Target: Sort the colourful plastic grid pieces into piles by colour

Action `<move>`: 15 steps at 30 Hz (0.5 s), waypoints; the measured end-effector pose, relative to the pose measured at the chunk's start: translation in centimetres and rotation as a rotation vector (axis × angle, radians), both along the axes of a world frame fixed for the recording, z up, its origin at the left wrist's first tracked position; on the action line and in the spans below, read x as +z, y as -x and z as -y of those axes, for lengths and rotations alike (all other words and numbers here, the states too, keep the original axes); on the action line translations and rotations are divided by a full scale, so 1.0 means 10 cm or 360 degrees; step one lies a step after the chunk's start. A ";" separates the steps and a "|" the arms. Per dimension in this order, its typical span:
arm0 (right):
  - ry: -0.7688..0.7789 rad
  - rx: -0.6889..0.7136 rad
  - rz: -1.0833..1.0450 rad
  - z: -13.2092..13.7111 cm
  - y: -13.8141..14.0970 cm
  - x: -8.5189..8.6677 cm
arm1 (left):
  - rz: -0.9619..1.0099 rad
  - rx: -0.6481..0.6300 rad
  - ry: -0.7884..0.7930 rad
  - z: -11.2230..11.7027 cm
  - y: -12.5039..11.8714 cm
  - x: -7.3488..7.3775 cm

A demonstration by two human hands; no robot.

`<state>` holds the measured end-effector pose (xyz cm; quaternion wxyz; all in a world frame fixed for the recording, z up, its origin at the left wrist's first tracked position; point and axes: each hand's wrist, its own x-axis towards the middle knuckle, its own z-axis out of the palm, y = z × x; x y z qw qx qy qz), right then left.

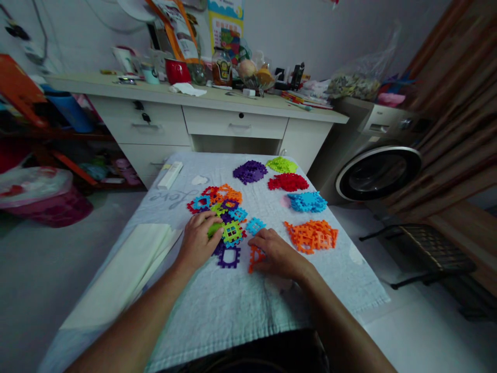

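Note:
A mixed heap of coloured plastic interlocking tiles (221, 202) lies in the middle of a cloth-covered table (233, 305). My left hand (199, 238) is curled on a green tile (232, 233) at the heap's near edge. My right hand (277, 254) pinches an orange tile (254, 257) against the cloth. A purple tile (229, 257) lies between the hands. Sorted piles sit to the right: purple (249, 171), lime green (281, 165), red (288, 182), blue (307, 201) and orange (311, 235).
A folded white sheet (128, 269) lies on the table's left side and a white stick-shaped object (170, 175) at its far left corner. A cluttered desk with drawers (217, 116) stands behind, a washing machine (378, 166) to the right, a black rack (423, 248) on the floor.

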<state>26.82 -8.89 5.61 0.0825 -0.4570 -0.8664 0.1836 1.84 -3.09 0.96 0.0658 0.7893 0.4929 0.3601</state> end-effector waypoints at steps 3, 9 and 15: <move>-0.0016 0.0009 0.0010 -0.02 0.00 -0.01 | -0.0003 -0.0001 0.0002 0.00 0.01 -0.01; -0.0041 -0.0237 -0.0010 -0.01 0.00 -0.03 | 0.0000 -0.0005 0.0007 -0.01 0.00 -0.02; -0.0068 -0.0152 -0.0073 0.03 -0.02 -0.06 | -0.0001 -0.0005 0.0006 -0.01 0.00 -0.01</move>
